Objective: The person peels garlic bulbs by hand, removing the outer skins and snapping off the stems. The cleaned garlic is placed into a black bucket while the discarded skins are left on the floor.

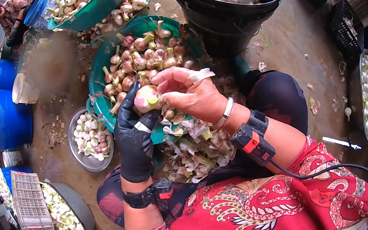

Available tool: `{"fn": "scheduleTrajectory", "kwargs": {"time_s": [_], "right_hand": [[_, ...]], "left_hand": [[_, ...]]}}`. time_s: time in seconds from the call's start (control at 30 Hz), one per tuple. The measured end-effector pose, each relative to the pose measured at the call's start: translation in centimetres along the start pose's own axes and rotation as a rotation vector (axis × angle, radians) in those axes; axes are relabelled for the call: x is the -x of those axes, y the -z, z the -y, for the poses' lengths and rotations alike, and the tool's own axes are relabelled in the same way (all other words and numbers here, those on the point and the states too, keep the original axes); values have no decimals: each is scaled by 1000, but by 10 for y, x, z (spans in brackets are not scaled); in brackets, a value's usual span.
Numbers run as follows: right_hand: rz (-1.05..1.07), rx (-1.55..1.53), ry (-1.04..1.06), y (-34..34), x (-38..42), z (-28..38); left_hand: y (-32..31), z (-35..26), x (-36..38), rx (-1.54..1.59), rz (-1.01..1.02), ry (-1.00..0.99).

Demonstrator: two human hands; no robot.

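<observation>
Garlic bulb (146,99), gripped by the left hand (136,135) and pinched by the right hand (198,97), shows inside the green basin's rim (98,88).

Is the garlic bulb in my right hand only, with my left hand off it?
No, the gloved left hand grips the garlic bulb while the right hand's fingers meet its other side.

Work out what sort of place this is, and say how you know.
Probably a garlic-peeling workplace: a basin full of bulbs, a bowl of cloves, and a heap of skins.
</observation>
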State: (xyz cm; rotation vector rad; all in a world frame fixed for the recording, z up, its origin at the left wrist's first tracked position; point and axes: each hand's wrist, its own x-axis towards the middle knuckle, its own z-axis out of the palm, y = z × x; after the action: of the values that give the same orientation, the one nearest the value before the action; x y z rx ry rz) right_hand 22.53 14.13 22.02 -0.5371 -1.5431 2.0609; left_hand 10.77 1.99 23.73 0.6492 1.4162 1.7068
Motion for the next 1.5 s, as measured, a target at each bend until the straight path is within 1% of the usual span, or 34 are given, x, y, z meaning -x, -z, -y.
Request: {"fn": "scheduleTrajectory", "kwargs": {"time_s": [0.03, 0.13, 0.17, 0.2, 0.27, 0.3, 0.33, 0.4, 0.47, 0.53, 0.57, 0.63, 0.67, 0.7, 0.73, 0.77, 0.8, 0.87, 0.9, 0.93, 0.97, 1.0, 1.07, 1.1, 1.13, 1.17, 1.2, 1.27, 1.3, 1.33, 1.37, 1.4, 1.47, 1.5], "right_hand": [[29, -87, 56, -2, -2, -6], [-11, -81, 81, -6, -1, -11], [-80, 153, 215, -6, 0, -7], [-79, 153, 213, -4, -1, -8], [-103, 638, 583, 1, -4, -10], [-126, 635, 609, -2, -4, -12], [-128, 637, 606, -2, -4, -11], [-181, 637, 514, -1, -5, -10], [-89, 237, 58, 1, -9, -17], [-156, 253, 59, 4, -14, -21], [-154, 251, 61, 5, -12, -18], [-57, -88, -50, 9, -4, -2], [-55, -88, -52, 9, -1, 8], [19, -16, -96, 9, 4, 17], [94, 58, -139, 9, 6, 20], [74, 193, -34, 7, 4, 14], [120, 288, -63, 8, 5, 11], [97, 454, -3, 5, 9, 9], [95, 454, -6, 4, 10, 7], [81, 559, 124, 3, 10, 3], [67, 663, 255, 3, 10, -1], [67, 664, 253, 4, 10, -6], [51, 704, 373, 3, 9, -9], [91, 742, 333, 6, 10, -6], [91, 743, 333, 8, 10, 0], [125, 652, 225, 9, 11, 4], [158, 559, 119, 10, 11, 7], [179, 582, 130, 13, 13, 9], [212, 390, -58, 15, 14, 9], [242, 194, -246, 17, 15, 10], [213, 187, -282, 20, 14, 14], [161, 118, -323, 21, 15, 16], [16, 127, -332, 23, 14, 12], [-113, 350, -298, 29, 8, -4]], "left_hand": [[1, 0, 0, -17, 7, 1], [0, -1, 2, 19, 28, 27], [-1, 2, 1, 11, 25, -6], [-2, 3, 1, 2, 23, -39], [-2, 3, 3, -19, 31, -39], [-3, 2, 3, -42, 42, -40], [-3, 1, 4, -41, 44, -37], [-2, -2, 10, 13, 123, 33], [-1, -6, 13, 57, 141, 66], [-4, -10, 16, 114, 105, 99], [-5, -11, 16, 47, 93, 65], [-1, -11, 16, -4, 58, 50], [1, -11, 16, -51, 27, 38], [0, -16, 17, 7, 21, 90], [2, -15, 15, 7, 21, 91], [4, -14, 14, -47, 23, 73], [4, -11, 13, -101, 27, 56], [5, -3, 11, -158, 14, 32], [10, 1, 9, -439, 60, -124], [11, 3, 7, -719, 106, -284], [9, 4, 6, -776, 96, -321], [6, 4, 6, -775, 97, -320], [3, 3, 8, -742, 96, -256], [1, 1, 9, -741, 97, -255], [-1, -2, 11, -441, 80, -33], [-2, -3, 13, -137, 62, 184], [-1, -3, 13, -136, 63, 182], [8, 2, 11, -18, 141, 289], [14, 10, 11, 26, 183, 276], [18, 15, 12, 27, 181, 276], [21, 19, 15, 201, 245, 289], [22, 20, 16, 375, 310, 301], [21, 21, 20, 376, 304, 266], [23, 21, 21, 440, 263, 255]]}}
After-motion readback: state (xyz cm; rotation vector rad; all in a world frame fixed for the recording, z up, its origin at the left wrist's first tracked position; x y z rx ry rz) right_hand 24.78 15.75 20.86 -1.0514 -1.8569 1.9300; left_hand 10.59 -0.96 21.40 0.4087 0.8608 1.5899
